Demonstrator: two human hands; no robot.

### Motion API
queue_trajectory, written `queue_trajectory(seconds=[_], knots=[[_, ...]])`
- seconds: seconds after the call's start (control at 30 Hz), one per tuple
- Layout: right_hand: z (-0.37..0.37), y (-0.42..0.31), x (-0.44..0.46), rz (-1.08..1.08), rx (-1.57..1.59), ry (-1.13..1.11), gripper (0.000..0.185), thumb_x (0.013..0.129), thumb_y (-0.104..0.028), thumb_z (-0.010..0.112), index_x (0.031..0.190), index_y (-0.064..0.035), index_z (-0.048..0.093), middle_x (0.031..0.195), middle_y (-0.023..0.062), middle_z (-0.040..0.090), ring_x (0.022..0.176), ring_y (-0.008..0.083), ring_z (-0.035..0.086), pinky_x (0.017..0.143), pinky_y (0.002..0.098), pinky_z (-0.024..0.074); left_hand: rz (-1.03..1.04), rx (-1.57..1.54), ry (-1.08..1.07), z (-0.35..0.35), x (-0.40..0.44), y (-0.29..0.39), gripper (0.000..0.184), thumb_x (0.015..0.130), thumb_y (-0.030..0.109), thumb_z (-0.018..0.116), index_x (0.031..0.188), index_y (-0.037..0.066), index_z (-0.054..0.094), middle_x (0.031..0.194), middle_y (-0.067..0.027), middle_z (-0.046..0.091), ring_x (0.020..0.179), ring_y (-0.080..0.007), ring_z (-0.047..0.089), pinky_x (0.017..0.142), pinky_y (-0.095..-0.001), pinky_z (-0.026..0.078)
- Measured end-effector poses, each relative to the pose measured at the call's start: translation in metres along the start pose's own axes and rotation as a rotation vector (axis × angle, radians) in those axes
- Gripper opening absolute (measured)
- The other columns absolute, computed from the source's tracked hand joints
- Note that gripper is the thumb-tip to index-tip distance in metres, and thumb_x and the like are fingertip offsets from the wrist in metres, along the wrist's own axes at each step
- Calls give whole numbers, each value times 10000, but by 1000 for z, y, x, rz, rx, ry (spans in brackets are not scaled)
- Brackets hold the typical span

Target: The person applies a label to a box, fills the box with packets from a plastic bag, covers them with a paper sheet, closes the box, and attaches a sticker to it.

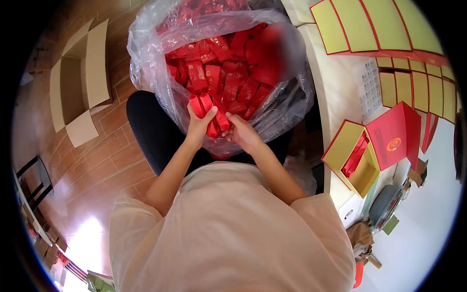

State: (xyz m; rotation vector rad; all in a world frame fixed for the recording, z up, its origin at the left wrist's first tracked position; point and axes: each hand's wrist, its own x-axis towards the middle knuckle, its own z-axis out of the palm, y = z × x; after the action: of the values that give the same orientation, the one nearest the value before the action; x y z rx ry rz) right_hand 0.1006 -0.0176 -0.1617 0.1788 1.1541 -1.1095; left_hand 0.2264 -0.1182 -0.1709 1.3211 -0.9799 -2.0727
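Your left hand [198, 125] is wrapped around a small bunch of glossy red packets [205, 108], just above the near edge of the plastic bag [146, 65]. Your right hand [244, 135] is at the right side of that bunch, fingers bent and drawn in narrowly; the fingertips are partly hidden, so you cannot tell whether they grip a packet or only touch it. The held packets overlap, so their exact number is hard to make out.

The clear bag stands open in front of you, between your dark-clad legs [151, 126], with many loose packets [228, 78] heaped inside. A blurred patch hides the heap's upper right, and the bag's far end is cut off by the top of the view. The print on the packets is too small to read.

To your left, an open cardboard box [74, 87] sits on the wooden floor [112, 170]. To your right, on the pale worktop [314, 63], an open gift box [368, 180] holds a red strip-like item [355, 155] on one side; its red lid [387, 138] is folded back. Beyond it, yellow-and-red boxes [362, 24] stand in rows, running out at the dark rim of the lens.
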Motion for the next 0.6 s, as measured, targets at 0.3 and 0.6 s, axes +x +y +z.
queue_trajectory(seconds=[0.3,0.6], knots=[[9,-9,-40,-417,-546,-114,557,957,-235,557,1463,-182,330,937,15,574,706,79,511,611,231,438,116,224,-274,-14,-51,4,770,810,191,741,1384,114,234,1253,-124,456,1166,-209,474,992,-349,398],[6,16,-65,-256,-529,-194,478,953,-319,564,1379,-127,460,932,34,589,729,82,521,657,221,452,-76,408,-342,-23,-94,7,607,927,288,598,1364,117,213,1292,-173,417,1194,-224,453,992,-343,392]])
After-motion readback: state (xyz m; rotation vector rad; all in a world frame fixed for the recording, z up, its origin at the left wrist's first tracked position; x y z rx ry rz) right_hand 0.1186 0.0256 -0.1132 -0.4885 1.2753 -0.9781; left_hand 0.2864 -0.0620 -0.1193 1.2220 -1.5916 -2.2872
